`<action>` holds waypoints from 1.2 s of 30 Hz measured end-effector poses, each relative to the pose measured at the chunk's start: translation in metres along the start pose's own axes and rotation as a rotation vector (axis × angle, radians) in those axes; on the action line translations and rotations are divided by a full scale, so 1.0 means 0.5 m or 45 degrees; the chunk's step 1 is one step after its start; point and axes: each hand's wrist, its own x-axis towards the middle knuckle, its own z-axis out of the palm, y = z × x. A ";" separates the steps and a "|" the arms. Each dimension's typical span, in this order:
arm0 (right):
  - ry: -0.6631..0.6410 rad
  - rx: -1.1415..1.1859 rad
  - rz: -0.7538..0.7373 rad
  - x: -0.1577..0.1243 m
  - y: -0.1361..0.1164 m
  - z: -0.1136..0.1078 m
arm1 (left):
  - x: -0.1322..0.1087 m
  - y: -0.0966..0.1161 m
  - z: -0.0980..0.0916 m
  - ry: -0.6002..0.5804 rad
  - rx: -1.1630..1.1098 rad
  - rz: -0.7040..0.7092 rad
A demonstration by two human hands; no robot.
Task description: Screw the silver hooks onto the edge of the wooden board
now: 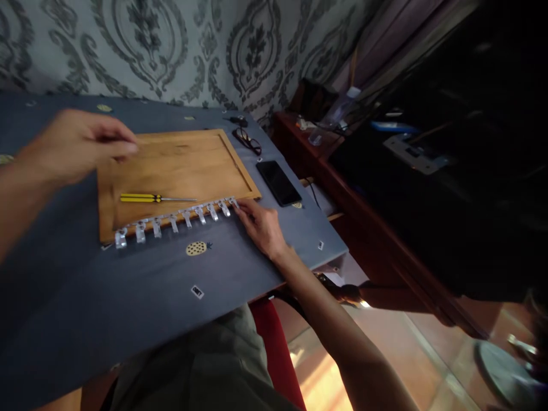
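A wooden tray (180, 154) with a raised rim lies on the blue table cover. Along its near edge runs a strip of several clear clips (186, 217). My right hand (263, 225) pinches the strip's right end by the tray's near right corner. Raised over the tray's left side is my left hand (92, 140), blurred, its thumb and index finger near each other; whether anything is between them cannot be made out. A yellow and black screwdriver (141, 197) rests on the tray behind the strip, its shaft pointing right.
A black phone (279, 182) and eyeglasses (247, 140) lie right of the tray. Farther right stands a dark red wooden table (295, 137) with a clear plastic bottle (336, 114) and a metal part (415, 154) on black material. A patterned wall is behind.
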 end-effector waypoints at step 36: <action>0.032 0.046 -0.010 -0.006 0.000 -0.010 | 0.054 0.228 0.337 -0.815 -0.015 0.330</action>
